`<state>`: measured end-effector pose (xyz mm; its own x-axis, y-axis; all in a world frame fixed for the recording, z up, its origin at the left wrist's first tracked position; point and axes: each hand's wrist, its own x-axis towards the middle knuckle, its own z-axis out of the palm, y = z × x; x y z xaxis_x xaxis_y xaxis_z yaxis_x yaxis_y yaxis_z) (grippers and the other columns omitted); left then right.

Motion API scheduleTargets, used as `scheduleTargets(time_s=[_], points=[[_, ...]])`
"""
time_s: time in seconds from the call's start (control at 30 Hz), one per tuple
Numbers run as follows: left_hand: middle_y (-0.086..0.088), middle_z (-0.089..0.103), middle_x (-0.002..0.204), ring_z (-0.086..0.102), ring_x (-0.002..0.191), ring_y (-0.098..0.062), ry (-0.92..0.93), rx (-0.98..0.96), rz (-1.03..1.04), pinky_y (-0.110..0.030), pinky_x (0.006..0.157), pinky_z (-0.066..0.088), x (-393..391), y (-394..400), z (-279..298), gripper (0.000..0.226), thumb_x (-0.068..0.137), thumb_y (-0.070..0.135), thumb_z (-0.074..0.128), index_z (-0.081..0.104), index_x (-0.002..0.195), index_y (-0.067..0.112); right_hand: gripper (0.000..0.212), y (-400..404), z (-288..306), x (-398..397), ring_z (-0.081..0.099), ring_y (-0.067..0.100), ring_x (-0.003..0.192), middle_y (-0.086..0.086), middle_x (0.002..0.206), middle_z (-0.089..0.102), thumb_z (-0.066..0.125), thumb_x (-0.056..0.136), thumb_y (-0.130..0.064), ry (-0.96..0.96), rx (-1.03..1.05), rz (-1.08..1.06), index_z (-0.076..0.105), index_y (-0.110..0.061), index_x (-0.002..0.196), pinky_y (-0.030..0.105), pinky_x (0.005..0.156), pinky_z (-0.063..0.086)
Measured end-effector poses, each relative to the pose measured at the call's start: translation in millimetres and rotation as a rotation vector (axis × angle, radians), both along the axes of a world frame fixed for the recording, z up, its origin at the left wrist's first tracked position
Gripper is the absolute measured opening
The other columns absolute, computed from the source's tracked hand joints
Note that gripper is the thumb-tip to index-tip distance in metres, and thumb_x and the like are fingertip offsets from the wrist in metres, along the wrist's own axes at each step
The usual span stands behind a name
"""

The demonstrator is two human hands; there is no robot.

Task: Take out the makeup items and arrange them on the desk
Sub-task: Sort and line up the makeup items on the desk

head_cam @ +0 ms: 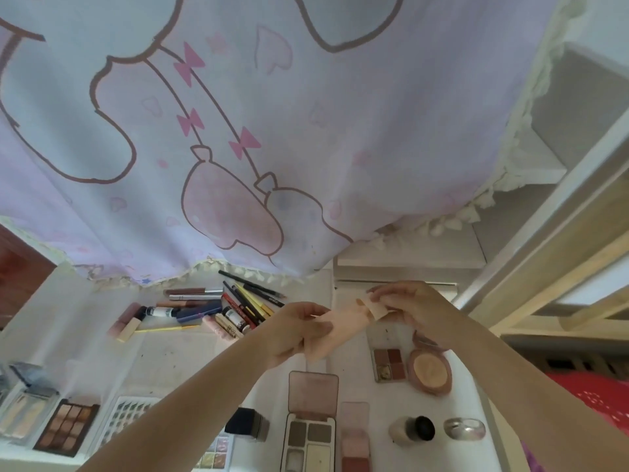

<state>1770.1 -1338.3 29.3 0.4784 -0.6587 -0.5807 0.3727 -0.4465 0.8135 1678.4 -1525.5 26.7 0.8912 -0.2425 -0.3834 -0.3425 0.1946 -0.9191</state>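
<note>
Left hand (pixel 295 330) and right hand (pixel 405 306) both pinch a peach tube (pixel 343 321) above the worktop (pixel 163 356); best lowered gently among the palettes.

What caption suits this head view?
Both hands, left and right, hold a peach makeup item above the palette-covered desk.

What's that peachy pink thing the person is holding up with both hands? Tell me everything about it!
The peach-pink thing is a long, flat, soft-looking piece, perhaps a pouch or tube; the blur hides which. It is held in the air above the desk, tilted so its right end sits higher. The left hand grips its lower left end, and the right hand pinches a small pale flap at its upper right end. A tan smudge shows near that flap. It touches nothing on the desk.
</note>
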Motion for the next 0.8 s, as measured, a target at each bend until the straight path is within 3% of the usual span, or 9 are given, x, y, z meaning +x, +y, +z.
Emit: scheduleTargets(time_s=[0.07,0.23,0.3,0.4,0.5,0.57,0.63,0.7,0.8], points=[[-0.01,0.055,0.114,0.056,0.102,-0.024,-0.057,0.078,-0.013,-0.033,0.09,0.051,-1,-3,-10,0.035,0.087,0.002,0.055,0.052,0.122,0.002,0.022,8,-18,-1,0.066,0.008,0.071,0.006,0.086,0.062,0.054,0.082,0.012,0.07,-0.045,-0.046,0.061,-0.009,0.078,0.014,0.059,0.054],[-0.012,0.051,0.123,0.054,0.109,-0.027,-0.03,0.138,-0.001,-0.034,0.093,0.05,-5,-13,-29,0.035,0.086,-0.002,0.055,0.05,0.121,0.003,0.018,20,-44,2,0.059,0.017,0.074,0.011,0.082,0.059,0.051,0.083,0.011,0.157,0.151,-0.336,0.055,-0.006,0.081,0.017,0.059,0.055],[-0.013,0.053,0.117,0.055,0.105,-0.025,-0.014,0.131,0.004,-0.035,0.093,0.05,-7,-16,-36,0.03,0.086,-0.002,0.056,0.051,0.114,0.006,0.015,24,-48,1,0.062,0.02,0.072,0.01,0.083,0.061,0.049,0.087,0.006,0.165,0.315,-0.35,0.056,-0.007,0.09,0.024,0.059,0.057],[-0.007,0.055,0.1,0.055,0.097,-0.021,-0.035,0.125,0.018,-0.036,0.093,0.051,-9,-19,-44,0.023,0.086,0.001,0.058,0.051,0.105,0.009,0.021,28,-55,1,0.063,0.023,0.074,0.008,0.089,0.063,0.051,0.088,0.002,0.199,0.316,-0.292,0.054,-0.014,0.1,0.031,0.066,0.056],[-0.004,0.055,0.096,0.057,0.098,-0.024,-0.131,0.179,-0.048,-0.039,0.092,0.052,-10,-20,-50,0.025,0.086,0.008,0.06,0.049,0.109,0.009,0.029,30,-55,5,0.062,0.022,0.08,0.007,0.092,0.061,0.053,0.085,0.008,0.201,0.225,-0.247,0.053,-0.016,0.102,0.033,0.068,0.055],[-0.005,0.055,0.1,0.059,0.093,-0.022,-0.231,0.252,-0.09,-0.034,0.086,0.054,-7,-18,-54,0.032,0.088,0.015,0.059,0.048,0.117,0.009,0.035,28,-56,9,0.061,0.021,0.082,0.006,0.09,0.06,0.055,0.083,0.01,0.204,0.105,-0.212,0.051,-0.011,0.111,0.033,0.068,0.056],[-0.007,0.058,0.107,0.058,0.088,-0.018,-0.387,0.331,-0.102,-0.03,0.081,0.053,0,-13,-58,0.034,0.09,0.024,0.056,0.048,0.119,0.011,0.043,22,-61,13,0.059,0.025,0.087,0.006,0.086,0.059,0.056,0.082,0.012,0.225,-0.045,-0.166,0.05,-0.011,0.117,0.041,0.075,0.055],[-0.006,0.059,0.117,0.058,0.097,-0.019,-0.538,0.416,-0.128,-0.028,0.081,0.048,11,-5,-60,0.036,0.091,0.032,0.052,0.048,0.122,0.014,0.046,18,-67,16,0.058,0.029,0.096,0.006,0.09,0.059,0.057,0.081,0.012,0.256,-0.198,-0.084,0.05,-0.013,0.119,0.047,0.084,0.052],[-0.005,0.056,0.124,0.055,0.111,-0.02,-0.626,0.52,-0.173,-0.028,0.087,0.046,25,8,-63,0.038,0.093,0.031,0.049,0.046,0.126,0.012,0.047,17,-83,18,0.055,0.022,0.097,0.012,0.111,0.059,0.06,0.081,0.006,0.285,-0.472,0.077,0.049,-0.01,0.124,0.031,0.083,0.048]])
